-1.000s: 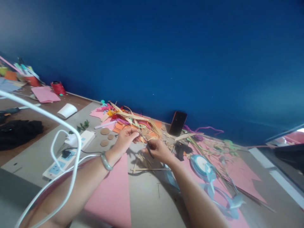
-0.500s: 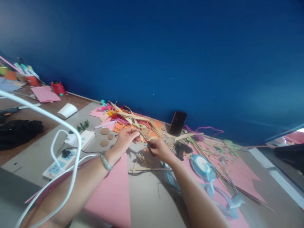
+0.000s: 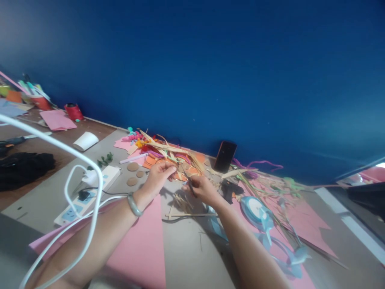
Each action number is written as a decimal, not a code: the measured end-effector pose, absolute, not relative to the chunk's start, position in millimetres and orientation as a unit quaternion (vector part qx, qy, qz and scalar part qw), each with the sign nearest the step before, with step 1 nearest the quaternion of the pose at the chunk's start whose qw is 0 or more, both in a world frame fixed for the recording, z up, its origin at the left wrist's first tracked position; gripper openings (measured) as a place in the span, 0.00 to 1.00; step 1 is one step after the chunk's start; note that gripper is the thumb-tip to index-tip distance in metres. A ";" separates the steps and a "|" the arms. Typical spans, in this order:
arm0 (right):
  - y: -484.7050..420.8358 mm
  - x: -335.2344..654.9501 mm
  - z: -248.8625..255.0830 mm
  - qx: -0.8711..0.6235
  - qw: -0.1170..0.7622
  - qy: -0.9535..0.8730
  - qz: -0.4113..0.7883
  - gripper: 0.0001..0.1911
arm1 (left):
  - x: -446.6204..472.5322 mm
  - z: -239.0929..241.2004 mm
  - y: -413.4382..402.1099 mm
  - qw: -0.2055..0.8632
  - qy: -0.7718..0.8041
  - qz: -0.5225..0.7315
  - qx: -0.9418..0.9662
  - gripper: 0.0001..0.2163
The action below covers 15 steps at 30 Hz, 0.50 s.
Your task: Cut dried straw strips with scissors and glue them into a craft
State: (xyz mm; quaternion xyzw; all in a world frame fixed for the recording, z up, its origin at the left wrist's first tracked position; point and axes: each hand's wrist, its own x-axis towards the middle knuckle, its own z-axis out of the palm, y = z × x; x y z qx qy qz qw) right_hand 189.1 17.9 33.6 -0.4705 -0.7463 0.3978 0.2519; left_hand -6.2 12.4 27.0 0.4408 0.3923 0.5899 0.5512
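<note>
With fingers pinched together, my left hand is held over the middle of the work surface, and what sits between its fingertips is too small to make out. My right hand is closed around dark scissors, whose blades point up and left near the left fingertips. Beneath the hands lie loose straw-coloured cut pieces. Just behind them spreads a heap of dry pale strips over orange and pink paper. Round brown discs lie left of my left hand.
A white cable loops across the left foreground, by a power strip. A phone leans on the blue wall. A black glue gun and light-blue ribbon roll lie right. Pink paper lies under my left arm.
The scissors have tilted more upright and their blades have drawn slightly away from my left fingertips. My left hand has barely moved.
</note>
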 end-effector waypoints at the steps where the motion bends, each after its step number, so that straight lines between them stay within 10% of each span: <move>1: 17.7 188.6 33.3 -0.467 0.253 -0.746 0.403 0.22 | -6.5 26.7 12.8 0.552 0.389 0.594 0.437 0.10; 15: 14.2 182.5 27.2 -0.475 0.238 -0.765 0.363 0.20 | -4.0 26.3 14.0 0.549 0.396 0.611 0.411 0.10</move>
